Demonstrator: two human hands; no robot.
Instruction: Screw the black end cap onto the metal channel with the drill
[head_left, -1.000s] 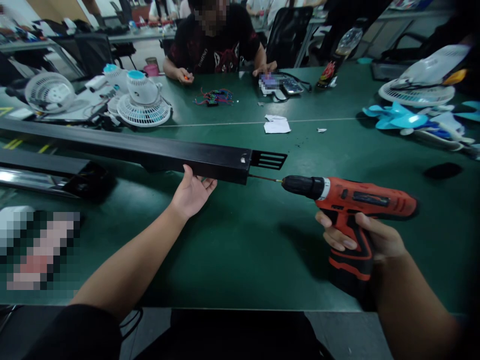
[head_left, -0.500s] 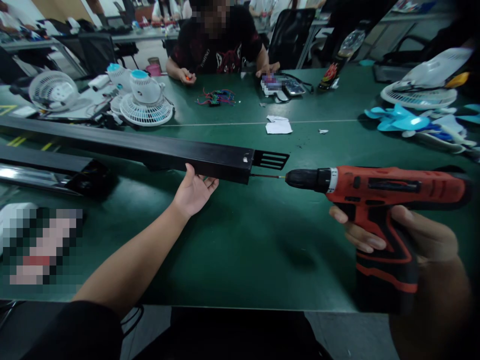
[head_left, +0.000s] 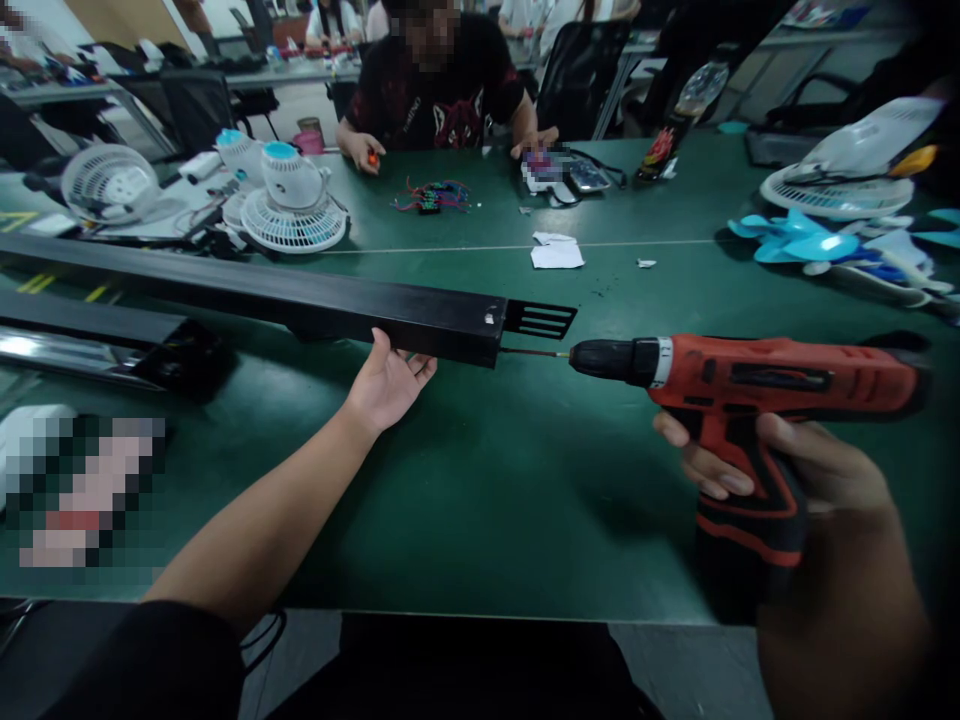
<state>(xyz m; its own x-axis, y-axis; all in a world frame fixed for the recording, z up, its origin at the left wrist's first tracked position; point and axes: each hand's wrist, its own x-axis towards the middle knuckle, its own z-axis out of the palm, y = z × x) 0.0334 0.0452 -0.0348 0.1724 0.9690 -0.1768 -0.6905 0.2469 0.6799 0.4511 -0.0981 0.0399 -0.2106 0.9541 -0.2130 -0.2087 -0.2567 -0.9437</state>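
My left hand (head_left: pixel 390 385) holds up a long black box-section bar (head_left: pixel 442 305) from below, near its right end. The thumb presses against the bar's near side, and the fingers curl underneath, partly hidden. A slotted black plate (head_left: pixel 544 318) juts from that end. My right hand (head_left: pixel 821 465) is wrapped round the grip of a red and black cordless drill (head_left: pixel 780 375), which points left. From the drill's chuck a thin bit (head_left: pixel 536 352) reaches to the bar's open end; its tip is hidden there.
A second black bar (head_left: pixel 90 335) lies at the left. White fans (head_left: pixel 292 215) stand behind it, and blue fan blades (head_left: pixel 799 235) lie at the right. Across the green table (head_left: pixel 480 500) sits a person (head_left: pixel 442 90) by wired parts (head_left: pixel 435 196) and a bottle (head_left: pixel 682 120).
The rear of the drill and my right hand have shifted slightly to the left. My left hand and the bar look almost unchanged.
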